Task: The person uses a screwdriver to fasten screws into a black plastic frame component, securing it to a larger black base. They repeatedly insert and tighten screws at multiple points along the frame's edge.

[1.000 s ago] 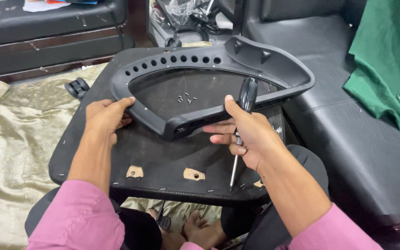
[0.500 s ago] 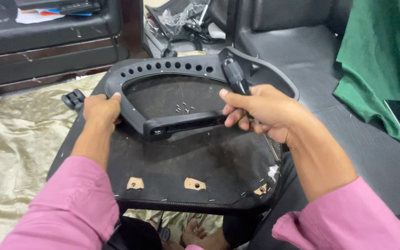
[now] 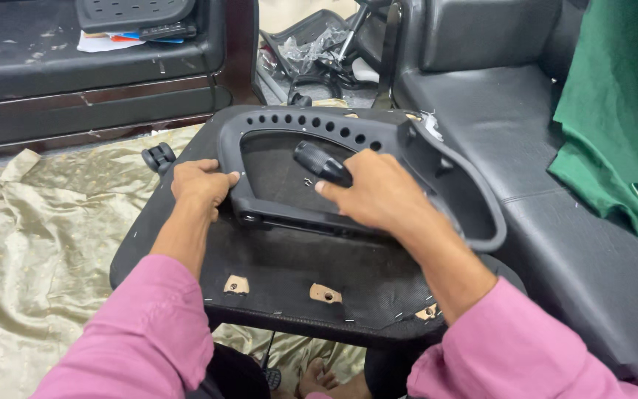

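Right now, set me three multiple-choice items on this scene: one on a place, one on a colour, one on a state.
1. Where does the green cloth lie?
A. on the black seat at right
B. on the gold sheet
C. under the panel

2. What colour are the person's sleeves?
A. white
B. pink
C. blue

3. What is the right hand doing?
A. lying open and empty
B. gripping a black screwdriver handle
C. holding a caster wheel

Answers: 1 A, it drapes over the seat at right; 2 B, both forearms wear pink; 3 B, its fingers close round the handle above the black plastic frame.
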